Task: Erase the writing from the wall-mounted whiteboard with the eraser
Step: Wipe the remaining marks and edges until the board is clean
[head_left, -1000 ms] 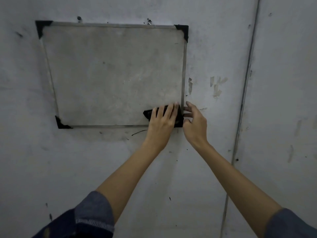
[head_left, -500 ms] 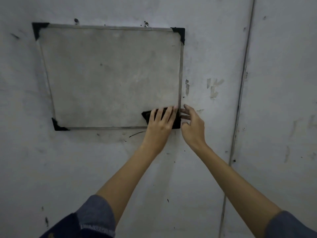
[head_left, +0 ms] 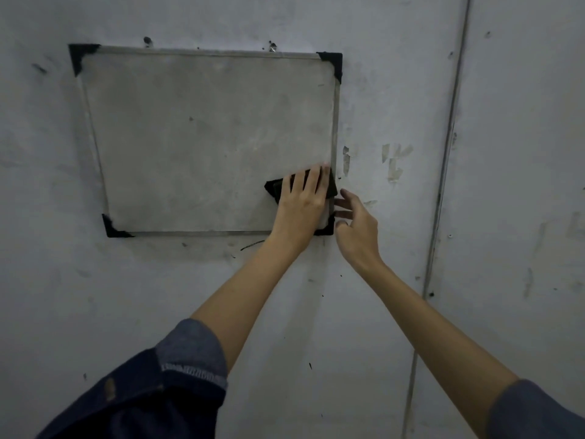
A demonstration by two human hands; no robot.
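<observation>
Head camera, looking at a scuffed grey wall: my left hand (head_left: 300, 201) presses a black eraser pad (head_left: 274, 187) flat against the grey, metal-framed rectangular whiteboard (head_left: 209, 144), fingers straight and spread over the pad, low in the board's right-hand part. The pad's right end reaches the frame's right rail, just above the black plastic corner cap (head_left: 327, 228) at bottom right. The board's face shows no readable writing, only smears and a few small dark specks.

My right hand (head_left: 356, 224) rests against the board's right edge beside that corner, fingers loosely extended toward the frame and gripping nothing that I can make out; whether the fingertips touch the rail I cannot tell. The two hands sit close together, the right rail between them.

To the left and above the pad the whole board surface lies open, bounded by three more black corner caps, at top left (head_left: 80, 57), top right (head_left: 332, 63) and bottom left (head_left: 114, 228). Two dark fixing points (head_left: 147, 41) show on the wall just above the top rail.

Right of the board the wall carries patches of peeled paint (head_left: 392, 163), and farther right a vertical seam (head_left: 443, 185) runs from top to bottom. A short black stroke (head_left: 251, 244) marks the wall just under the bottom rail. My blue denim sleeves (head_left: 164, 384) fill the lower corners.
</observation>
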